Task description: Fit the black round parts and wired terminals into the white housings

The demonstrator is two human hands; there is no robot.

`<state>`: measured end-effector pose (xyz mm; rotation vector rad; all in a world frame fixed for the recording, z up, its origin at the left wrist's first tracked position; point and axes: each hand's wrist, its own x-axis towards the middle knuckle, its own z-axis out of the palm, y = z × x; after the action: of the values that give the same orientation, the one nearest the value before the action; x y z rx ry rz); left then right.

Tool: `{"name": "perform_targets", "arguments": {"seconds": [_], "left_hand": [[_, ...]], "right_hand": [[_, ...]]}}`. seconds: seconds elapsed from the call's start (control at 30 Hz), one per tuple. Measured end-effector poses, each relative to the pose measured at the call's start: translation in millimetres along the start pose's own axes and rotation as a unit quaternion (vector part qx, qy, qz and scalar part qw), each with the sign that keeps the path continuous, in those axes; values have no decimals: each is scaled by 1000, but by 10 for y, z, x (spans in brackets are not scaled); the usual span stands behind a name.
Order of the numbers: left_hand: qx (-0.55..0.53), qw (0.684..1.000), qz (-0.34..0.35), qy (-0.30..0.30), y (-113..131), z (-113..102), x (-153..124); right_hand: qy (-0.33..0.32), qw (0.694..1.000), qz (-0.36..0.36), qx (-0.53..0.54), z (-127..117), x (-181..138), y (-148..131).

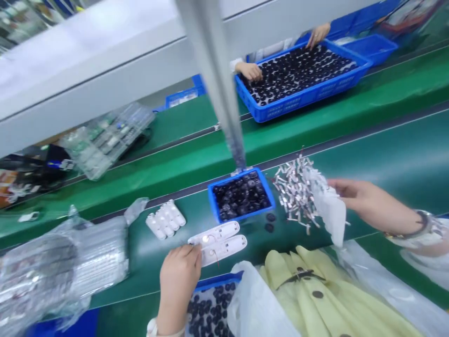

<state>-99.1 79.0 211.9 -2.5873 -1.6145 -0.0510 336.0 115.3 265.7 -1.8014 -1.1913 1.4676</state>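
Note:
My left hand [181, 276] is closed at the near-left ends of two long white plastic shells [224, 249], which lie side by side on the green work surface. A thin wire and small fittings show inside them. On the right, the fingers of my right hand [358, 199] are closed round the edge of a blurred white piece [331, 210], whose kind I cannot make out. Beside it lies a loose heap of small silvery metal strips [296, 187]. Between the hands stands a small blue bin [242, 217] of dark round parts, with two dark discs [269, 223] next to it.
Several white shells [165, 220] lie left of the bin. Clear plastic trays [101, 260] fill the left side. A lower blue tray [206, 283] holds dark parts near my lap. An upright metal post [220, 84] rises behind. Across the belt, another person's hands reach into a large blue crate [308, 96].

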Motion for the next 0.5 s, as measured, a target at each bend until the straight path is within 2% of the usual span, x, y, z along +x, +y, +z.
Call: {"name": "perform_targets", "arguments": {"seconds": [0.1,0.17,0.23,0.27,0.3,0.4,0.5], "left_hand": [[2,999,-24,-47,-491,110,-476],[-1,996,-49,-75,-744,207,-778],[-9,992,-75,-101,-934,311,-1059],[-15,990,-87,-113,-1007,364,-1191],[-21,987,-98,-124,-1068,419,-1317],[-37,979,-124,-156,-1202,588,-1655],[-47,971,-134,-192,-1332,758,-1904]], "right_hand": [[-117,992,-35,6,1167,19,-344],[-172,982,-79,-31,2000,176,-555],[-154,974,-110,-123,2795,435,-708],[-120,965,-112,-203,3152,591,-755],[-100,960,-109,-238,3470,754,-783],[-48,940,-92,-324,4156,1213,-769],[-8,911,-76,-405,4519,1527,-685]]}}
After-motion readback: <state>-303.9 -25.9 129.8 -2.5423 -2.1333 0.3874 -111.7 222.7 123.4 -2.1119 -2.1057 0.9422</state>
